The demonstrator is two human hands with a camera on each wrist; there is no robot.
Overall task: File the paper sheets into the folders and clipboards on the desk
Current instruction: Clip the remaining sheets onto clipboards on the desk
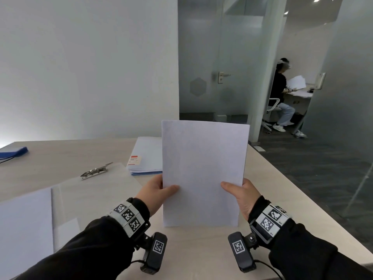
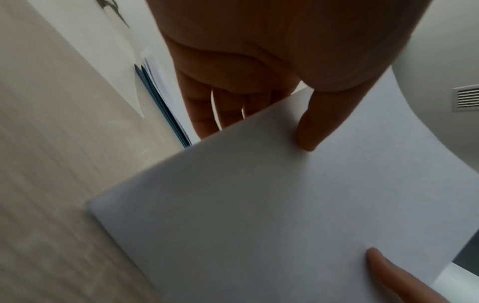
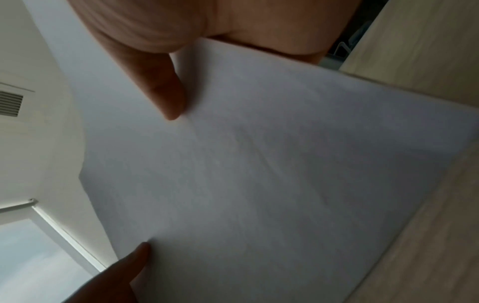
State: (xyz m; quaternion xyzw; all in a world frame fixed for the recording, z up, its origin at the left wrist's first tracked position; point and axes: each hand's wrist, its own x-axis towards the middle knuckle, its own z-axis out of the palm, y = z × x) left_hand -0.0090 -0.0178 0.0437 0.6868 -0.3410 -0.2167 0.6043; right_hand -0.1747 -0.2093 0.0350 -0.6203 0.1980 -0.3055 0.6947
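I hold a white stack of paper sheets [image 1: 203,170] upright, its bottom edge on the desk [image 1: 201,249]. My left hand [image 1: 161,188] pinches its left edge, thumb in front and fingers behind. My right hand [image 1: 240,190] pinches the right edge the same way. The left wrist view shows the paper sheets [image 2: 272,215] with my thumb on them and my fingers [image 2: 228,110] behind. In the right wrist view the paper sheets [image 3: 259,174] fill the frame. A clear clipboard [image 1: 101,190] with a metal clip [image 1: 96,170] lies to the left. A blue folder stack [image 1: 146,156] lies behind the sheets.
More white paper [image 1: 24,225] lies at the near left of the desk. A blue item [image 1: 14,151] sits at the far left edge. The desk's right edge drops to dark carpet [image 1: 312,168]. A person [image 1: 281,93] sits in the room beyond the glass door.
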